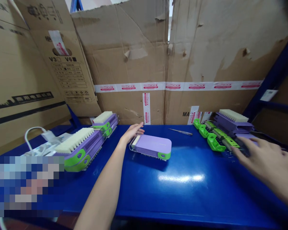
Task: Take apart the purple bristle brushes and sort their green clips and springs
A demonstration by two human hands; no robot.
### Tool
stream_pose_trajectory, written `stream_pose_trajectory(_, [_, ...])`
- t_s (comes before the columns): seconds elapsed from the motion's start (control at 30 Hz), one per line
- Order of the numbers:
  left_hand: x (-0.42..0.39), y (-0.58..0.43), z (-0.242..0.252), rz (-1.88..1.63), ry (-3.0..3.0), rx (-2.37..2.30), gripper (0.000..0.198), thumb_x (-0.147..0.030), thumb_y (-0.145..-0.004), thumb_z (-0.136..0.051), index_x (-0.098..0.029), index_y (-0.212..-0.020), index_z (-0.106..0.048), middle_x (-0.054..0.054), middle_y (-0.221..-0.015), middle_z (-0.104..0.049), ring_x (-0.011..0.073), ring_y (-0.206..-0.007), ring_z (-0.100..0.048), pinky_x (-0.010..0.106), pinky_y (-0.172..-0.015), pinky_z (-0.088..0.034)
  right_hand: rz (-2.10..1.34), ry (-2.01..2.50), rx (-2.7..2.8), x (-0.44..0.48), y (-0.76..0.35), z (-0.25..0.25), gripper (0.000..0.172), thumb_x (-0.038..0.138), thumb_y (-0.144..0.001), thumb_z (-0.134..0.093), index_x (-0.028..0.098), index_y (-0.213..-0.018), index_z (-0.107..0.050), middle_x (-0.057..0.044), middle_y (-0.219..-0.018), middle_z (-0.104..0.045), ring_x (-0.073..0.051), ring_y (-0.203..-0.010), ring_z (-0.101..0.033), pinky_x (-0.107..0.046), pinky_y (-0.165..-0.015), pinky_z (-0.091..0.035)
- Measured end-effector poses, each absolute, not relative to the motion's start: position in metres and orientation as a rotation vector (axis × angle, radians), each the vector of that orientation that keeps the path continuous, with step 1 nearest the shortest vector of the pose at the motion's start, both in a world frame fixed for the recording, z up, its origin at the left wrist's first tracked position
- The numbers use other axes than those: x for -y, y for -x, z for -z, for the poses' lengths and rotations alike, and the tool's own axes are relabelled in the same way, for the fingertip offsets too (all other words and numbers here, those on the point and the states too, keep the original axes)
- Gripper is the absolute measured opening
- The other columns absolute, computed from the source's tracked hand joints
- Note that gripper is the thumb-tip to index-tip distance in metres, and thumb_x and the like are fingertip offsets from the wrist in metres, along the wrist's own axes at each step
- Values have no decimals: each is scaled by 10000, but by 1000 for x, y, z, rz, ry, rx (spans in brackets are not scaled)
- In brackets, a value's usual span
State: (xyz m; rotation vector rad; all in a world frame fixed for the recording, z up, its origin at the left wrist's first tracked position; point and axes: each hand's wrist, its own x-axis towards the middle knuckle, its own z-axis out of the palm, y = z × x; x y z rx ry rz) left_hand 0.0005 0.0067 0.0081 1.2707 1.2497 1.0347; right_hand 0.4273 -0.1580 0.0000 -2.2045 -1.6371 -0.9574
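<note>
Head view, left hand [132, 131] released at purple brush [151, 146], right hand [264, 158] spread over green parts [215, 142].

Blue table [194, 198], purple brush device [151, 146], stacked brushes [84, 147], screwdriver [180, 131], green parts [214, 140]

Glossy table [182, 191], matt plastic brush [153, 145]

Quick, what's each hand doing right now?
Left hand: open, fingers at the lilac brush unit's end, not gripping.
Right hand: open, fingers spread at the green-handled parts, holding nothing.
</note>
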Motion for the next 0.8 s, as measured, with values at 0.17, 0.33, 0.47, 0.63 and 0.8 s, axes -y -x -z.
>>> stream_pose_trajectory(0.17, [-7, 0, -8, -1033, -1282, -1248, 543, -643, -663, -669, -165, -912, -605, 71, -786, -693, 177, -730, -655, 255, -649, -467, 1009, 2100, 1919, 140, -388, -3, 405, 401, -919, -350, 215, -1148, -628, -132, -1120, -631, -309, -1027, -546, -508, -815, -402])
stream_pose_trajectory(0.33, [-7, 1, -7, -1034, -1297, -1231, 521, -636, -678, -661, -166, -898, -605, 77, -795, -696, 178, -741, -659, 249, -648, -468, 969, 2168, 1837, 143, -399, -6, 442, 422, -934, -308, 199, -1127, -637, -141, -1099, -650, -317, -1018, -553, -510, -806, -388])
stream_pose_trajectory(0.47, [-8, 0, -6, -1040, -1292, -1241, 513, -632, -702, -644, -160, -901, -611, 75, -787, -695, 175, -725, -659, 257, -659, -473, 916, 2220, 1806, 149, -412, -13, 469, 443, -926, -275, 210, -1116, -636, -143, -1121, -655, -325, -1056, -550, -516, -833, -370])
stream_pose_trajectory(0.63, [-7, 0, -7, -1037, -1295, -1248, 528, -638, -700, -646, -154, -908, -615, 78, -785, -696, 173, -714, -659, 263, -673, -476, 748, 2357, 1661, 157, -426, -12, 456, 482, -894, -297, 238, -1109, -616, -148, -1056, -680, -335, -982, -597, -469, -723, -394])
stream_pose_trajectory(0.8, [-6, -1, -9, -1046, -1269, -1250, 514, -622, -693, -664, -156, -902, -611, 67, -762, -692, 168, -706, -655, 255, -663, -475, 729, 2365, 1644, 166, -437, -4, 515, 485, -897, -228, 211, -1159, -577, -175, -1105, -661, -340, -1013, -595, -449, -712, -389])
